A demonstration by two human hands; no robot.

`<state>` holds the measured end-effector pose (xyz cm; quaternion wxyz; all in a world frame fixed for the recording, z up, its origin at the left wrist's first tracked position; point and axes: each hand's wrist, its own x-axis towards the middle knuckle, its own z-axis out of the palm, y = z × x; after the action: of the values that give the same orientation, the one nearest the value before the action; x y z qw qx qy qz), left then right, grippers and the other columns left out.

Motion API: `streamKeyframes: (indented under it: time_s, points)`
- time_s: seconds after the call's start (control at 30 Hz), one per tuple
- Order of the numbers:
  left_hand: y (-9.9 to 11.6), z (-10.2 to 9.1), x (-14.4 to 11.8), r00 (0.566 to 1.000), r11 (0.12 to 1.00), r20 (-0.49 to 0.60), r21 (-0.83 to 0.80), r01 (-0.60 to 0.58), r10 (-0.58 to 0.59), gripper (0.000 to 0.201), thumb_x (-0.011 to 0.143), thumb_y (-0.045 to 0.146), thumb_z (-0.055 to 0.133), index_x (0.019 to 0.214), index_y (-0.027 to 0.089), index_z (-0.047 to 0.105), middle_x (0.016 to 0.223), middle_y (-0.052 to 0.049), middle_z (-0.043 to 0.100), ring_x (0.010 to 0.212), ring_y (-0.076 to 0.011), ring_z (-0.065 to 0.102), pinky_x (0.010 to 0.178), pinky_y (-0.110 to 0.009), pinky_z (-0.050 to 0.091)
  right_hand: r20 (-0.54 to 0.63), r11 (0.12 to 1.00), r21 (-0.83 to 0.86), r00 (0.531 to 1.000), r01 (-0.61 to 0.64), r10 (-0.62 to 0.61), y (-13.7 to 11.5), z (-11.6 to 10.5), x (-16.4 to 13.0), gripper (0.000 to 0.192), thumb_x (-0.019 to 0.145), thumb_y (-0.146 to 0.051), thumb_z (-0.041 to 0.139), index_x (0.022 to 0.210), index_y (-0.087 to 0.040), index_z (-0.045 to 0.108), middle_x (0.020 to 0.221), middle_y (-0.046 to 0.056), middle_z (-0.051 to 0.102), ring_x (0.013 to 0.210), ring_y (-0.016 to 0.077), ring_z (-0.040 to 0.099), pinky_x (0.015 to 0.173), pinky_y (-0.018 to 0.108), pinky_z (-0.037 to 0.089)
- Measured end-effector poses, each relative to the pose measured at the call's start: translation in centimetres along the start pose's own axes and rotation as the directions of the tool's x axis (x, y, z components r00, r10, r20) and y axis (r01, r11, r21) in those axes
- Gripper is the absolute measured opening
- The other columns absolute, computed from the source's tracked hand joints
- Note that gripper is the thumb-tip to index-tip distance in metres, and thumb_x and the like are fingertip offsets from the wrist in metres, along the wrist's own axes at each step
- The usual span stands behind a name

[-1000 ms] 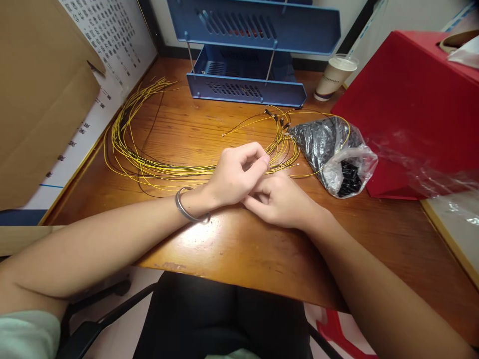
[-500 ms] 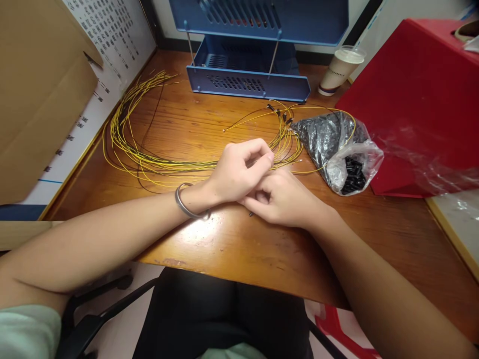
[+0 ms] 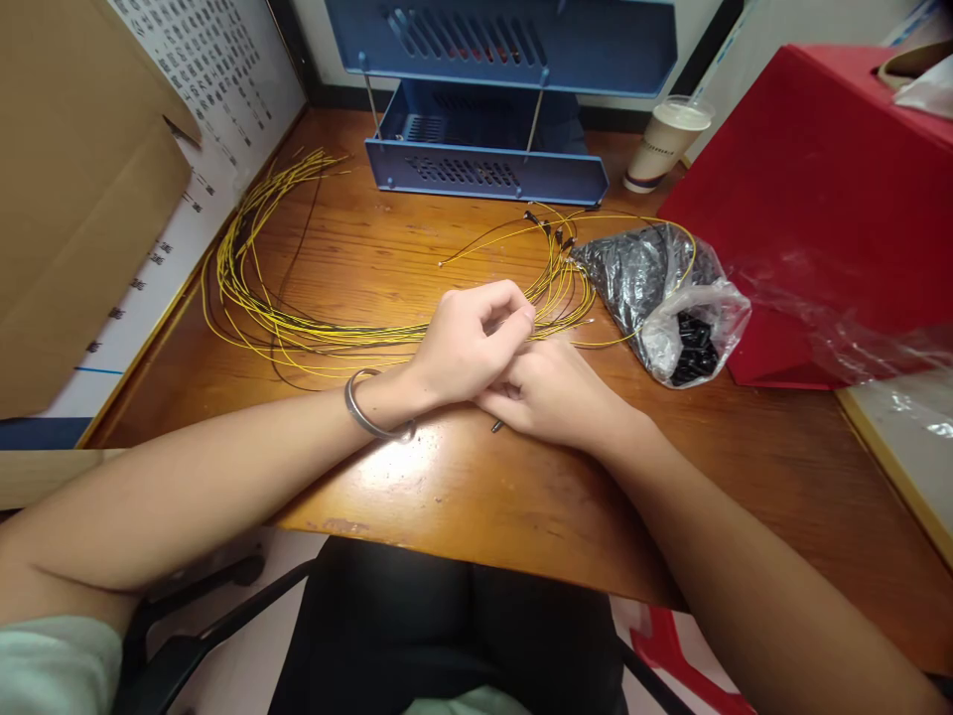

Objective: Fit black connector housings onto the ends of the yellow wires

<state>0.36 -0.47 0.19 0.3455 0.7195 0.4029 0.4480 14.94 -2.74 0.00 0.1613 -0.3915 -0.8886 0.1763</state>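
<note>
Your left hand (image 3: pixel 466 348) and right hand (image 3: pixel 555 392), touching, pinch one yellow wire (image 3: pixel 298 333) end, seemingly fitting a small black piece; next, seat it squarely.

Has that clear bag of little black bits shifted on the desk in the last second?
No. The plastic bag lies against the red box as before, beside the yellow wires; only the camera shifted.

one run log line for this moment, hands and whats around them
left hand: pinching yellow wires | right hand: curled against left, grip hidden | small dark piece: under right hand | bag of black parts: right
</note>
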Motion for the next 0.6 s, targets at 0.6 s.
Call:
streamKeyframes:
  time_s: [0.6]
  points:
    - [-0.9, 0.1, 0.5, 0.996, 0.983, -0.059, -0.176, 0.059, -0.070, 0.019, 0.087, 0.024, 0.055, 0.070, 0.016, 0.059, 0.062, 0.003, 0.056, 0.058, -0.0080, 0.050, 0.056, -0.023, 0.038, 0.365, 0.955, 0.243, 0.928, -0.167, 0.069, 0.6, -4.0, -0.8, 0.013, 0.082, -0.022, 0.072, 0.088, -0.024, 0.083, 0.052, -0.008, 0.042, 0.049, 0.0052, 0.033, 0.054, 0.025, 0.027]
